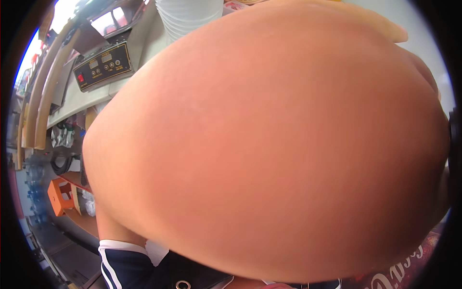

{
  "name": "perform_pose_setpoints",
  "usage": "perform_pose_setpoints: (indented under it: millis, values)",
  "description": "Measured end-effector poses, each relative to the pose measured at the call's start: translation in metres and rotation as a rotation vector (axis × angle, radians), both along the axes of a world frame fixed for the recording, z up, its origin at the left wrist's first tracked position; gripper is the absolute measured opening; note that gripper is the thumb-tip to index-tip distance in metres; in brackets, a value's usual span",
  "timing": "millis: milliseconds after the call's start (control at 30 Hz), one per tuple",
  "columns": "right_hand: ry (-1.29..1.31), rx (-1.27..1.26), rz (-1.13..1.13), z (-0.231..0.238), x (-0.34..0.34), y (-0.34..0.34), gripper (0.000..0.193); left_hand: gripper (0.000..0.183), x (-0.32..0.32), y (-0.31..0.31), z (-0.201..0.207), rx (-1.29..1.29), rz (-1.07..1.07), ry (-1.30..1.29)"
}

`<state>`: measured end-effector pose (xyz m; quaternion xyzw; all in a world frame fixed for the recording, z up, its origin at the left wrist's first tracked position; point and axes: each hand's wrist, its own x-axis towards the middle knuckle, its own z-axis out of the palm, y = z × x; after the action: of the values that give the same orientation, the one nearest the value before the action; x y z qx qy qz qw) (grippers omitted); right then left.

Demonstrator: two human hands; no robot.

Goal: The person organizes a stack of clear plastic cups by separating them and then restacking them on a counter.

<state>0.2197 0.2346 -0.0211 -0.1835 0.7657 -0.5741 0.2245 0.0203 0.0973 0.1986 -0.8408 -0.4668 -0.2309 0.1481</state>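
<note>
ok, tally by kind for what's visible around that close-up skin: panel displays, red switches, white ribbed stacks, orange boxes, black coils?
Panel displays: 2
Red switch: 1
White ribbed stack: 1
Orange box: 1
Black coil: 1
Total visible: 6

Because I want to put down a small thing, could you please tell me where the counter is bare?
A narrow patch of pale counter looks bare between the black control panel and the white stacked containers; another lies between panel and front edge. Underneath it is crowded: black cable, orange box. A blurred hand hides much else.
</note>
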Motion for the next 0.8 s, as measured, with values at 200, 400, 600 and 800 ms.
perform_pose_setpoints:
  millis: [200,400,600,800]
  values:
    - [0.018,-0.022,0.018,-0.0017,-0.0013,-0.0007,0.043,0.035,-0.0018,0.0034,-0.0025,-0.032,-0.009,-0.007]
    - [0.034,-0.034,0.031,-0.0028,-0.0022,-0.0023,0.043,0.035,-0.0016,0.0056,-0.0045,-0.058,-0.016,-0.021]
    - [0.035,-0.056,0.043,-0.0051,-0.0034,-0.0031,0.043,0.034,-0.0029,0.0069,-0.0061,-0.075,-0.017,-0.036]
    - [0.040,-0.085,0.060,-0.0052,-0.0051,-0.0061,0.043,0.034,-0.0033,0.0057,-0.0074,-0.089,-0.012,-0.057]
